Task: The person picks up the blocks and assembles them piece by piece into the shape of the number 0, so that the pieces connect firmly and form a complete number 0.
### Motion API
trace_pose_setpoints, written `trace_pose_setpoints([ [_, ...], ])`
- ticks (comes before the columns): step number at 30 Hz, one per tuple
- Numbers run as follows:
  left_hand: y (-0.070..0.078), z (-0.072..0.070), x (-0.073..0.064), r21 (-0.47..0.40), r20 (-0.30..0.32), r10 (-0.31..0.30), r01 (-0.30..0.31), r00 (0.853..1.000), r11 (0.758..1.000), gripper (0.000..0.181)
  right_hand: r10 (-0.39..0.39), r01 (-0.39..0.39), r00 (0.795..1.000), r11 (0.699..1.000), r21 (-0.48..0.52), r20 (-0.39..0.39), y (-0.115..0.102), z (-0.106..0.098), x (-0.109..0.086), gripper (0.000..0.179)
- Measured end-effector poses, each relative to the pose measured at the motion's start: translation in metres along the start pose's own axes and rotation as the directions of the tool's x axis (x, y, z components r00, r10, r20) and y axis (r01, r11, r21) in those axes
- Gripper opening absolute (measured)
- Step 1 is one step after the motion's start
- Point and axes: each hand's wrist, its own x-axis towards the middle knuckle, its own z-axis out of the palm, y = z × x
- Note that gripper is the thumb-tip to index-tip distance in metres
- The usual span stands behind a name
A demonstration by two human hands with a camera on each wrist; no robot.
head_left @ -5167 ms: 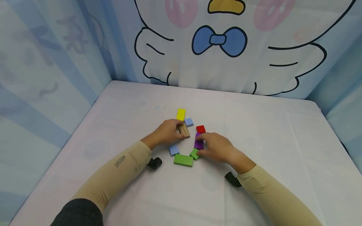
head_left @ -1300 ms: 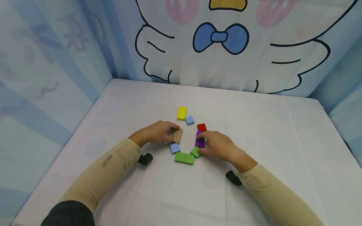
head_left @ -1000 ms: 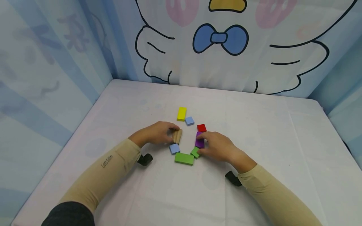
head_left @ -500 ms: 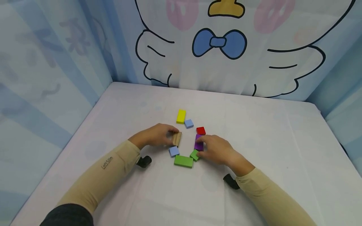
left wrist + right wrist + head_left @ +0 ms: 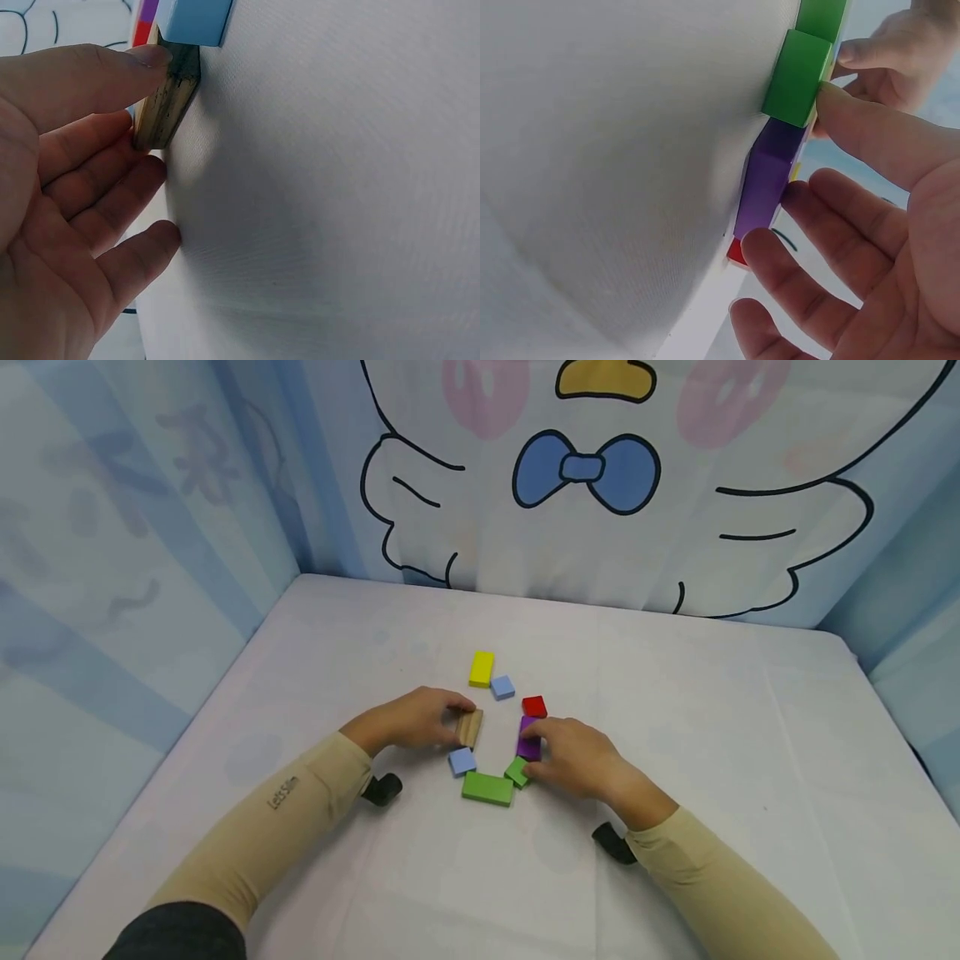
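Small painted blocks and one bare wood block form an open ring at the centre of the head view, on a pale, faintly creased cloth (image 5: 675, 710). The wood block (image 5: 470, 728), an oblong with visible grain, lies on the ring's left side; the left hand (image 5: 412, 718) pinches it between thumb and fingers, the lower fingers spread apart in the left wrist view. The right hand (image 5: 577, 756), right of centre, has its fingers separated and loosely bent: the thumb touches the small green block (image 5: 516, 772), and a fingertip meets the purple block (image 5: 528, 748), smooth and oblong. These two blocks touch end to end, with the red block (image 5: 534, 707) at the purple one's upper end. At the ring's bottom lies the long green block (image 5: 487, 788), flat and rectangular; above its left end sits the near blue block (image 5: 462, 762), just beside the wood. At the top, the upright-lying yellow oblong (image 5: 482, 669) adjoins the far blue block (image 5: 503, 687). A printed fabric curtain (image 5: 495, 535) fills the upper frame.
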Motion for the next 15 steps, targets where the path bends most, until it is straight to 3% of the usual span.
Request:
trace_pose_setpoints([
  [15,-0.0026,-0.0008,0.0046,-0.026,0.014,0.026,-0.026,1.0,0.999,0.058,0.02,-0.02,1.0,1.0,-0.001,0.019,-0.0005,-0.0027,0.0,0.048],
])
